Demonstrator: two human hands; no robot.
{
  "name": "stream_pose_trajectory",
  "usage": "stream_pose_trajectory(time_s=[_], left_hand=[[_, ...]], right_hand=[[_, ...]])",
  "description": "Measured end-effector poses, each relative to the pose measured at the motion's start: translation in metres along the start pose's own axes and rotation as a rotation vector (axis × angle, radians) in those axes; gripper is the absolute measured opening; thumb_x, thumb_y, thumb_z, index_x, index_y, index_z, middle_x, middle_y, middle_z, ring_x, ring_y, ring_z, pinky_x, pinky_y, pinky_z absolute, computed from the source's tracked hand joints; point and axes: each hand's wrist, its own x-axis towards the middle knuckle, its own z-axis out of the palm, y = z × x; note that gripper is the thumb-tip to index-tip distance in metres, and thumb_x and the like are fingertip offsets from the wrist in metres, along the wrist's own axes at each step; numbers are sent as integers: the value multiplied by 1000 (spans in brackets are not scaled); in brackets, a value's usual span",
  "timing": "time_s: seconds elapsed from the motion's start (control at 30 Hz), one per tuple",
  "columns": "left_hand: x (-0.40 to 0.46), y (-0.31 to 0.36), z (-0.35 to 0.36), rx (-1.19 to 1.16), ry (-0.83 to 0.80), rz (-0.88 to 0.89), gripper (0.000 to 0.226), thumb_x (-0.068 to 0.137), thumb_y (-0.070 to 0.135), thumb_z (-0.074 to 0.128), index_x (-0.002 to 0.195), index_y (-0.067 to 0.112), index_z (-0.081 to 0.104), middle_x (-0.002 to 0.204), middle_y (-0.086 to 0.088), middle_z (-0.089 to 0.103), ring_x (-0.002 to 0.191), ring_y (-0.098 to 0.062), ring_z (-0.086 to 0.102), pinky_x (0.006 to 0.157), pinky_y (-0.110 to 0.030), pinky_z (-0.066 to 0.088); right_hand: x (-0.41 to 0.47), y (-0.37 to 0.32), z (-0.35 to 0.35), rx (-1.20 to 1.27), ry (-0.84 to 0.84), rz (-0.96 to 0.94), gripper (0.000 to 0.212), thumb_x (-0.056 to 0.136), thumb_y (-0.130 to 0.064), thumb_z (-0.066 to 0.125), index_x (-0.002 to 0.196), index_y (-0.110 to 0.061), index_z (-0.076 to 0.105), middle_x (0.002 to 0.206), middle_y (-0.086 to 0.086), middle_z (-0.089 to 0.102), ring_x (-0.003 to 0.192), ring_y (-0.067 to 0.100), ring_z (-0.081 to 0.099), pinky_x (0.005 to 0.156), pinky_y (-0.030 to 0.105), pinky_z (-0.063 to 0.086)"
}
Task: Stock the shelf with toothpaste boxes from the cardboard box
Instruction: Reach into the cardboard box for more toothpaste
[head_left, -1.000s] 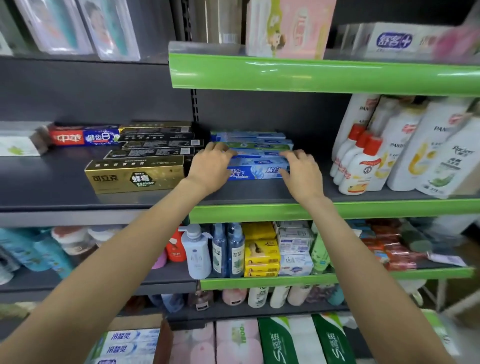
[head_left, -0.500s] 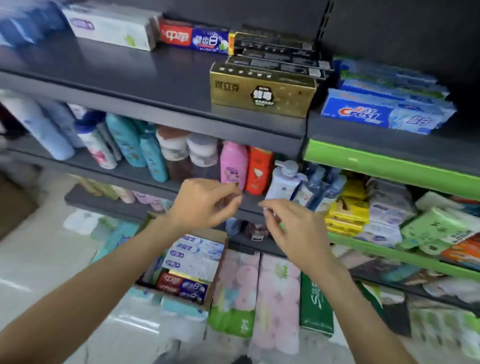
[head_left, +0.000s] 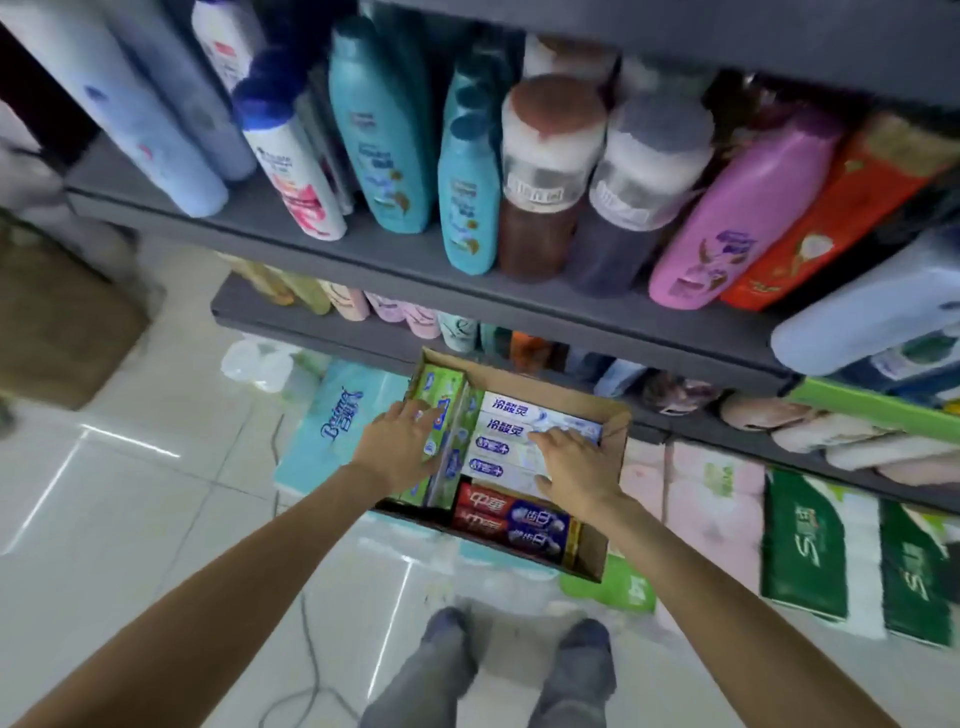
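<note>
two feet (head_left: 514, 670) stand on the tiled floor (head_left: 130, 519). just beyond, the carton (head_left: 615, 431) sits on packs below the shelf (head_left: 467, 291). red boxes (head_left: 511, 522) lie nearest, white boxes (head_left: 506, 436) behind. the left hand (head_left: 397, 447) rests on the green boxes (head_left: 441, 400), fingers spread and released. the right hand (head_left: 574, 470) lies on the white boxes, fingers straight. bottles (head_left: 467, 202) line the shelf.
</note>
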Motion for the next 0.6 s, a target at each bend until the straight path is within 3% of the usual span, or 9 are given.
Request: stream_pose_trajectory(time_s=[0.17,0.27,0.37,0.47,0.6], left_hand=[[13,-10,42,153,-41,82,69,93,45,43,149,16,16,154,-7,21,139,-24,26,117,-39,10],[13,-14,58,143,-47,96,66,93,47,41,147,16,20,154,-5,20,140,-23,26,118,-41,6],[10,-16,64,108,-3,94,63,94,50,36,147,17,21,154,-3,18,141,-21,25,118,-42,5],[7,-16,60,6,-2,83,65,95,50,36,148,17,19,155,-4,18,142,-20,21,118,-44,5],[0,-17,38,-385,101,71,73,88,44,57,147,14,26,152,-9,27,139,-26,25,115,-37,19]], right_hand=[[45,3,42,-67,-147,98,74,85,-37,64,143,-14,25,139,7,38,129,27,36,99,43,37],[53,-2,72,-198,-177,135,79,77,-33,75,137,-13,28,133,7,40,120,27,42,93,45,41],[56,-7,80,-287,-96,161,69,75,-25,75,130,-13,33,125,11,45,112,29,48,91,47,43],[58,-5,72,-257,-84,147,63,79,-27,70,129,-13,34,123,12,47,110,29,49,89,47,43],[40,-6,48,-136,-80,143,85,70,-53,73,132,-14,32,127,11,42,116,30,42,96,47,38]])
